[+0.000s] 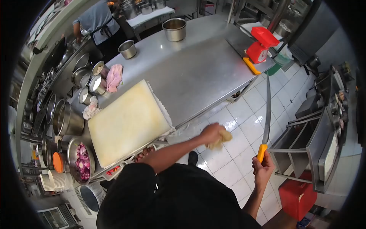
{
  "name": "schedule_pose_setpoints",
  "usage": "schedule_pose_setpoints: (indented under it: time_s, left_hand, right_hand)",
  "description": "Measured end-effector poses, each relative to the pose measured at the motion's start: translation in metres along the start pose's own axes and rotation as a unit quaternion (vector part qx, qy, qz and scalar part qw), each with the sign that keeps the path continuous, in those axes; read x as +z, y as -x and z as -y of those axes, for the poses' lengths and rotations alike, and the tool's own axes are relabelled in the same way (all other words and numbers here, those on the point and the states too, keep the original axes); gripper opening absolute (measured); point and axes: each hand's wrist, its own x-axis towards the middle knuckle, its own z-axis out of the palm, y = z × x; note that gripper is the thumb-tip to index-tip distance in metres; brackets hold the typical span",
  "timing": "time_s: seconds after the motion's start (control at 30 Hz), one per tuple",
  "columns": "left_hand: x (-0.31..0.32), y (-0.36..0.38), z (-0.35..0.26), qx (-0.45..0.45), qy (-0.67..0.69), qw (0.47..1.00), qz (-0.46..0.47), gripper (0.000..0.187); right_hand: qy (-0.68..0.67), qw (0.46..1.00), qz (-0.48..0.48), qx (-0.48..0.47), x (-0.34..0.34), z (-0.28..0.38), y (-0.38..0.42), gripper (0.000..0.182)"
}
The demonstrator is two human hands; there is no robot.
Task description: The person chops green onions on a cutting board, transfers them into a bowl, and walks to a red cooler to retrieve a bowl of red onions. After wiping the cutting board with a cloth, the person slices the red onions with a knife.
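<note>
Out over the floor, my left hand [212, 135] is closed on a crumpled yellowish cloth [225, 136], slightly blurred. Farther right, my right hand [263, 166] grips the yellow handle of a long knife [268, 110], whose blade points up and away from me. The blade is apart from the cloth. A large pale cutting board [126, 122] lies on the steel table [183, 72], to the left of my left hand, with white cloth showing beneath its edge.
A bowl of cut purple onions [82, 162], metal pots [68, 119] and pink cloth [114, 78] stand left. Another pot [174, 29], a red scale [259, 51] and a yellow-handled object [251, 66] are far back. A person [97, 23] stands back left; shelving [297, 152] is right.
</note>
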Motion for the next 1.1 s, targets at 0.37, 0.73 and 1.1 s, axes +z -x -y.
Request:
schedule_pose_setpoints:
  time_s: [0.37, 0.73, 1.1]
  left_hand:
    - [-0.171, 0.002, -0.008, -0.063, 0.029, 0.925, -0.373, 0.047]
    - [-0.184, 0.253, -0.013, -0.17, 0.055, 0.872, -0.456, 0.035]
    - [-0.215, 0.547, -0.015, -0.355, -0.166, 0.622, -0.678, 0.042]
  right_hand:
    - [-0.005, 0.997, 0.071, -0.039, 0.048, -0.007, -0.017, 0.048]
    - [0.089, 0.919, 0.368, -0.105, 0.2, -0.001, -0.018, 0.046]
    - [0.198, 0.834, 0.498, -0.13, 0.309, 0.008, 0.084, 0.067]
